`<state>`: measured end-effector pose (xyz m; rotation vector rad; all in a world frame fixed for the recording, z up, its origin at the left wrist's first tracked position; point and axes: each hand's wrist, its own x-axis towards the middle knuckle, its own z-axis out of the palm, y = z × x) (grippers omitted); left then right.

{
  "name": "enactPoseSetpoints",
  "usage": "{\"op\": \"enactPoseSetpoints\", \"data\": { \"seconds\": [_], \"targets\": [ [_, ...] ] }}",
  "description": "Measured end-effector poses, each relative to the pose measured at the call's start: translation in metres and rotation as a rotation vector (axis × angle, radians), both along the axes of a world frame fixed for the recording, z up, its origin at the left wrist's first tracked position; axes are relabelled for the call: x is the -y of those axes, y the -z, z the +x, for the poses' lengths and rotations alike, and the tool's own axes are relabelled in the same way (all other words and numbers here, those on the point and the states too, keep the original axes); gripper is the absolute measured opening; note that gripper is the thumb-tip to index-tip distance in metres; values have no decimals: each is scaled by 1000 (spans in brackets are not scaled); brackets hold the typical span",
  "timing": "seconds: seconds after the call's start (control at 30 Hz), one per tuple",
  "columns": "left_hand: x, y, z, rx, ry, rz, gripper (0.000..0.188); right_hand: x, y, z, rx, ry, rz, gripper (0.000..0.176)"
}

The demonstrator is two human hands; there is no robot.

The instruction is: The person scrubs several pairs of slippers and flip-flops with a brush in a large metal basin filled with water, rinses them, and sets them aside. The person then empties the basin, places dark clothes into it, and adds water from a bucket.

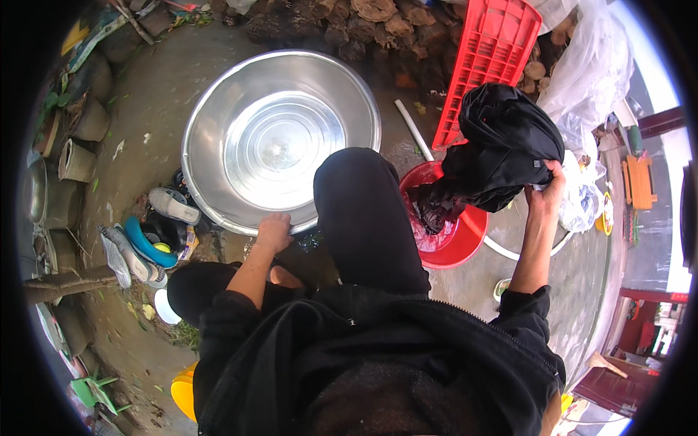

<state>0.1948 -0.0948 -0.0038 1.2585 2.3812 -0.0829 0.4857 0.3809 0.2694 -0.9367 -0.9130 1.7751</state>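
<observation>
My right hand (548, 182) grips a bundled black garment (504, 141) and holds it up at the right. The garment's lower end hangs into a red plastic basin (469, 234), where it looks wet and lies against water. My left hand (274, 233) is closed over the near rim of a large, round metal basin (218, 131). That basin shows no clothes inside, and its bottom shines brightly. My knee in black trousers overlaps its lower right edge and stands between the two basins.
A red plastic crate (485, 65) leans by stacked logs (376, 11). A white pipe (413, 128) lies beside the red basin, and a white hose (504, 250) curves right of it. Slippers (174, 206) lie left of the metal basin. Clear plastic sheeting (591, 65) hangs at the upper right.
</observation>
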Motion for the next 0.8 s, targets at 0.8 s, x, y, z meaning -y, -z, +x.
{"op": "enactPoseSetpoints", "data": {
  "seconds": [0.8],
  "targets": [
    [-3, 11, 7, 10, -98, 51, 50, 141, -99, -293, -156, -632, 369, 45]
  ]
}}
